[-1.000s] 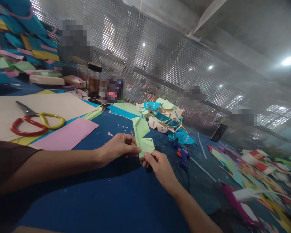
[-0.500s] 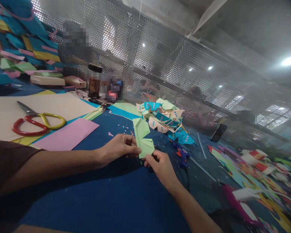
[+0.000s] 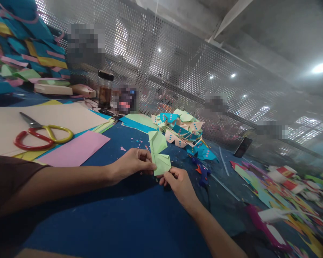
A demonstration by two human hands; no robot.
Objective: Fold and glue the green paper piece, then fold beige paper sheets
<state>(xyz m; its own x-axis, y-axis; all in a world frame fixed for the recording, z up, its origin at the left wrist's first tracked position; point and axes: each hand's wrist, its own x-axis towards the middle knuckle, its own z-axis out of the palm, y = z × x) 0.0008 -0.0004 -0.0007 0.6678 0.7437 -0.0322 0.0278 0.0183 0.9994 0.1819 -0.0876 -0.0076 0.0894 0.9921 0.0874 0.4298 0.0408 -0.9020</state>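
A folded piece of light green paper [image 3: 159, 152] with two pointed flaps is held up over the blue table, between both hands. My left hand [image 3: 140, 161] pinches its lower left edge, thumb in front. At its lower right corner my right hand [image 3: 176, 179] grips it between thumb and fingers; some fingertips are hidden behind. Just beyond the paper lies a pile of folded paper pieces [image 3: 180, 130] in blue, green and cream, some with small coloured squares. A dark blue glue gun [image 3: 202, 172] rests to the right of my right hand.
Scissors with red and yellow handles [image 3: 44, 136] lie on paper sheets at the left, near a pink sheet [image 3: 76, 148]. A lidded jar [image 3: 104, 89] stands by the mesh partition [image 3: 150, 68]. A phone [image 3: 243, 147], a magenta power strip [image 3: 269, 229] and coloured papers occupy the right.
My right thumb and fingers have shifted very slightly along the lower corner of the green paper. Both hands keep hold of it, and the rest looks the same.
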